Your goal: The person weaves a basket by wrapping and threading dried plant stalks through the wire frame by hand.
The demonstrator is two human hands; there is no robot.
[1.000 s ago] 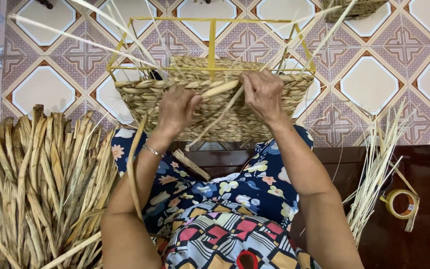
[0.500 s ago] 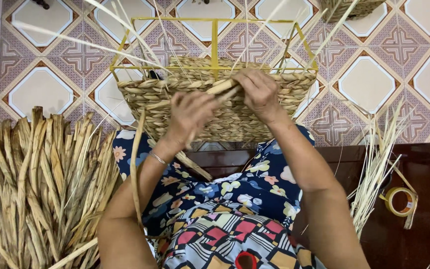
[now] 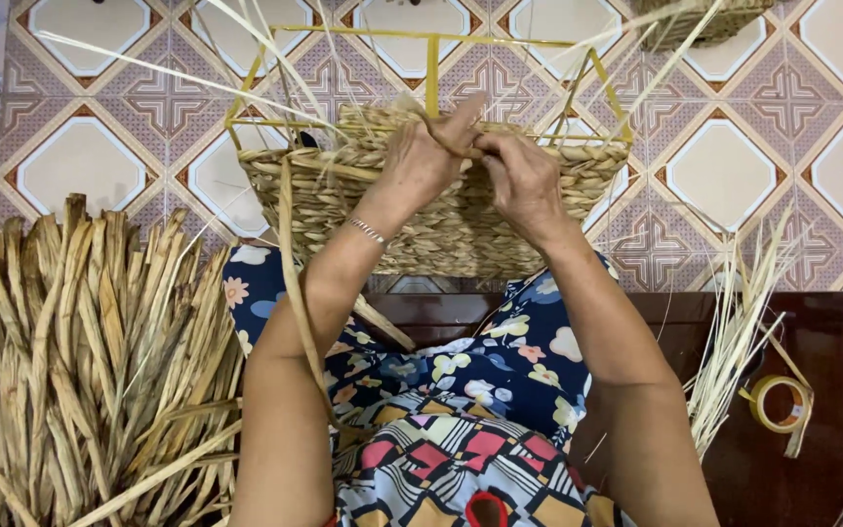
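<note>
I find the half-woven tan straw basket on its yellow wire frame (image 3: 441, 215) propped against the knees. Left hand (image 3: 420, 161) and right hand (image 3: 519, 176) pinch one flat dried-fibre strand (image 3: 441, 132) at the rim. I judge it light, pliable, brittle if kinked; best held close to the weave.

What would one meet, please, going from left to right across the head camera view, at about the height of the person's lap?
Pile of dried reed strips → left forearm → right forearm → bundle of pale thin straws → roll of yellowish tape on the dark wooden bench.
</note>
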